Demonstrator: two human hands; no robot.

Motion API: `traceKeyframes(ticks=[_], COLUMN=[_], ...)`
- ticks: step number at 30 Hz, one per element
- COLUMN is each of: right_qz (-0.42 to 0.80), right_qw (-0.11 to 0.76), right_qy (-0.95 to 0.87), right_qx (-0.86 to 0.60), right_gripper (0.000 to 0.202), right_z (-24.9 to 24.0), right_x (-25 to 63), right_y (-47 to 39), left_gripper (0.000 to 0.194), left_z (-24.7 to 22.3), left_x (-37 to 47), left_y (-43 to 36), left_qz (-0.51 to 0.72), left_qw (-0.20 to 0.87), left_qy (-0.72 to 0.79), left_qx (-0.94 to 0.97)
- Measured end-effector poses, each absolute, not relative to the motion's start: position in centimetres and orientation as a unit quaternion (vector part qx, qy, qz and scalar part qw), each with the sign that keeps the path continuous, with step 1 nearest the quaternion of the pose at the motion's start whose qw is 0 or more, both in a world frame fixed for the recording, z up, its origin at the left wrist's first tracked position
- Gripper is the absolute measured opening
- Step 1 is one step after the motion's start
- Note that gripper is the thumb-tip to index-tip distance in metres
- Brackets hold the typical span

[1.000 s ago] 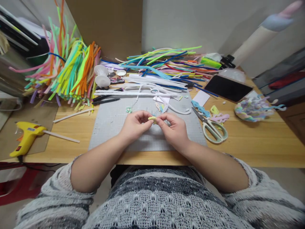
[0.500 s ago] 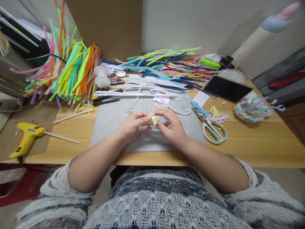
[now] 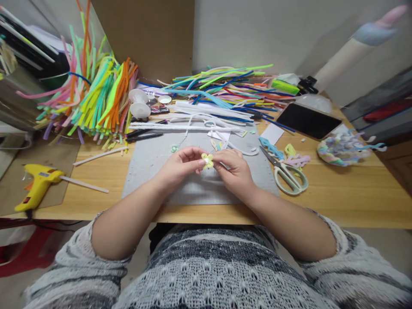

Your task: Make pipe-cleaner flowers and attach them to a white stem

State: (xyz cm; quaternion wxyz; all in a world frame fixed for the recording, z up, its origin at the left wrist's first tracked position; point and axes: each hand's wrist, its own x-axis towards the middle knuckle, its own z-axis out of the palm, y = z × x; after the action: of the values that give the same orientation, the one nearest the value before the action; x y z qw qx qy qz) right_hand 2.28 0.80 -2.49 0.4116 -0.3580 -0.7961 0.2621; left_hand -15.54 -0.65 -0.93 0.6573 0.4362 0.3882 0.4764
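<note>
A small yellow flower with a white centre (image 3: 207,161) is held above the grey cutting mat (image 3: 154,171). My left hand (image 3: 183,164) pinches its left side between thumb and fingers. On the other side, my right hand (image 3: 234,168) has its thumb and forefinger closed on the flower's right edge. A small green flower (image 3: 174,148) lies on the mat beyond my left hand, next to a thin white stem. White pipe cleaners (image 3: 193,127) lie across the mat's far edge.
Green-handled scissors (image 3: 289,178) and a phone (image 3: 309,120) are at the right, near a pastel woven bundle (image 3: 341,148). A yellow glue gun (image 3: 40,184) lies at the left. Colourful pipe cleaners (image 3: 99,98) are bunched at the back left, with more (image 3: 222,86) heaped at the back.
My right hand's fingers have drawn in closer to the flower and bent over its right edge. The flower has turned slightly. My left hand keeps its pinch.
</note>
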Motion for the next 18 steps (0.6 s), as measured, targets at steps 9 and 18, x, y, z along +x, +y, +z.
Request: traceKeyframes(ticks=[9,18], right_qz=[0.241,0.245], right_qw=[0.411,0.418], right_qy=[-0.809,-0.811], right_qx=[-0.344,-0.328], right_gripper=[0.014,0.016], right_z=[-2.13,-2.19], right_x=[2.26,2.31], right_y=[0.35,0.46], left_gripper=[0.019,0.018], left_z=[-0.88,-0.73], left_x=[-15.58,-15.61], left_y=[-0.73,-0.63], left_qz=[0.464,0.473], left_qw=[0.669,0.675], left_qy=[0.392,0.400], left_qx=[0.428,0.402])
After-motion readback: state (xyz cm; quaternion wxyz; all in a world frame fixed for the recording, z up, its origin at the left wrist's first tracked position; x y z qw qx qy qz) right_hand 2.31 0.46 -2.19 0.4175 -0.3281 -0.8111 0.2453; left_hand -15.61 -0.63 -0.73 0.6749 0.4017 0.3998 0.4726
